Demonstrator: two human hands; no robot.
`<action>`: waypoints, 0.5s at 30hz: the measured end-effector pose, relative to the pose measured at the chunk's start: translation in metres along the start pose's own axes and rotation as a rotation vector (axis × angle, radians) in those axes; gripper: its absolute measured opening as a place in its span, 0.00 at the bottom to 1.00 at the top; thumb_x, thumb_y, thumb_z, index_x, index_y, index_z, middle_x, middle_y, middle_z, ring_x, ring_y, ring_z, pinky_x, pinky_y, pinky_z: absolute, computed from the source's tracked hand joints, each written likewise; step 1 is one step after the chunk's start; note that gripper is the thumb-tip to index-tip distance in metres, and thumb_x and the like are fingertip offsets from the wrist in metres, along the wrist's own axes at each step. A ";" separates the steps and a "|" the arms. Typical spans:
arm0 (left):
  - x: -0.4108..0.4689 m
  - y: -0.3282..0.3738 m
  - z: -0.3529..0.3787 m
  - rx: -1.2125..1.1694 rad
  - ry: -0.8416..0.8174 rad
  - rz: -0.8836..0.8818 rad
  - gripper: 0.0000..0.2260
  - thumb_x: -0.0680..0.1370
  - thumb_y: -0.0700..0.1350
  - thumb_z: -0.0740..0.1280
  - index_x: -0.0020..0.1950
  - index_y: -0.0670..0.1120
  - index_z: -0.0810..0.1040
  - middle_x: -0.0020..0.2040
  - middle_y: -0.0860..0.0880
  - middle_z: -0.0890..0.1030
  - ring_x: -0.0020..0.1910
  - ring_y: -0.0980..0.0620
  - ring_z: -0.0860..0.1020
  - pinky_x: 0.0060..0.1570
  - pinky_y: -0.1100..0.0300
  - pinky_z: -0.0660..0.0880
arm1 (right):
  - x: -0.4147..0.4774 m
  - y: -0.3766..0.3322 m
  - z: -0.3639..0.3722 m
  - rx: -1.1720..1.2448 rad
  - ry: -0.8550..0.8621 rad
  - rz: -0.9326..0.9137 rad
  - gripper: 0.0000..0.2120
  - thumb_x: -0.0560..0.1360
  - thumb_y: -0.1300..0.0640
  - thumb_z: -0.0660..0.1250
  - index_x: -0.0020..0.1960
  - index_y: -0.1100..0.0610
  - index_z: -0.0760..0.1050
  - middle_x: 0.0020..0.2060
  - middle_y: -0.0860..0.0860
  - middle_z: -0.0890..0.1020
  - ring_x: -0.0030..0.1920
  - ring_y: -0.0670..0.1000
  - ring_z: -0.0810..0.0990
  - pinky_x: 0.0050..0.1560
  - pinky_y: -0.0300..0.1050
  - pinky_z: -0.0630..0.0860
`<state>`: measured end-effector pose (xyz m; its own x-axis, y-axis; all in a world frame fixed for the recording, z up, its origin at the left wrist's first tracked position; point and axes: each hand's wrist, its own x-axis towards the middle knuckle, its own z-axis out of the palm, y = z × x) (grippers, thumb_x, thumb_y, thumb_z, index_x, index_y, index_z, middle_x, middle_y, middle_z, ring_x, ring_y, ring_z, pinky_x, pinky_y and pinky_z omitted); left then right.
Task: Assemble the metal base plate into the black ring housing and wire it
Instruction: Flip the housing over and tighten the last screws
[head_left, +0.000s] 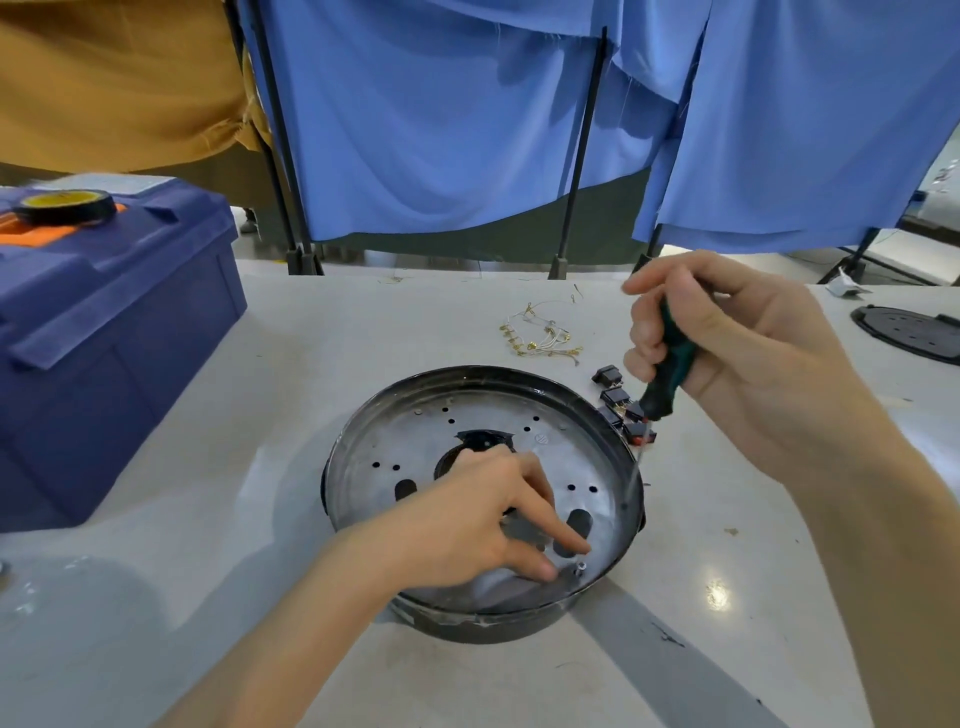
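Nearest the camera, the left hand (478, 519) is laid on the metal base plate (550, 452), with the fingers spread fairly straight and the index fingertip and thumb set just beside a small upright screw (581, 566) at the plate's near edge. Whether the screw is actually touched cannot be told. The right hand (727, 353) is wrapped round the handle of a screwdriver (667, 364), which is held tilted above the far right rim, its blurred shaft pointed down toward the plate but well apart from the screw.

The plate is already seated inside the black ring housing (467, 621), which stands on the pale table (260, 597). The step in hand is judged to be fastening the plate; wiring appears not yet begun, since the wire harness (540, 338) lies loose beyond the housing.

For the next move, the driver tip would need to be brought onto the screw head and kept vertical while the screw is steadied.

The plate is dull silvery sheet metal, round and flat, pierced with small round holes, oblong slots and a central opening. The housing is glossy, dark and shallow-walled. The screwdriver handle is green and black and looks rubbery. The harness is thin pale wire tipped with brass-coloured terminals. Small black rocker switches (621, 405) are clustered just beside the rim.
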<state>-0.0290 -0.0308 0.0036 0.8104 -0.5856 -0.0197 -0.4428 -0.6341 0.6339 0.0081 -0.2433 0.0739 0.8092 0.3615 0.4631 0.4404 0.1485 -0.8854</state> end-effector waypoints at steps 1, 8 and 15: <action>-0.001 0.001 0.001 -0.010 -0.006 -0.001 0.11 0.73 0.50 0.75 0.54 0.62 0.84 0.50 0.60 0.73 0.55 0.56 0.68 0.59 0.57 0.67 | -0.001 0.001 0.004 0.089 0.009 0.006 0.09 0.78 0.54 0.64 0.48 0.59 0.80 0.36 0.54 0.74 0.37 0.53 0.70 0.40 0.47 0.74; -0.004 -0.001 0.004 0.011 -0.012 0.023 0.10 0.75 0.49 0.73 0.55 0.59 0.84 0.53 0.59 0.73 0.55 0.58 0.68 0.58 0.62 0.66 | -0.011 0.016 0.022 0.295 0.011 0.077 0.09 0.77 0.55 0.63 0.45 0.60 0.76 0.34 0.54 0.73 0.35 0.52 0.68 0.36 0.45 0.72; -0.005 -0.002 0.004 0.012 -0.031 0.006 0.10 0.75 0.48 0.74 0.55 0.59 0.84 0.53 0.60 0.72 0.55 0.60 0.69 0.59 0.59 0.69 | -0.022 0.023 0.022 0.300 0.039 0.081 0.09 0.78 0.56 0.62 0.44 0.60 0.76 0.34 0.54 0.73 0.35 0.52 0.68 0.36 0.44 0.72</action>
<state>-0.0335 -0.0290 -0.0010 0.7957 -0.6043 -0.0400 -0.4521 -0.6367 0.6247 -0.0085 -0.2276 0.0427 0.8538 0.3487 0.3865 0.2441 0.3876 -0.8889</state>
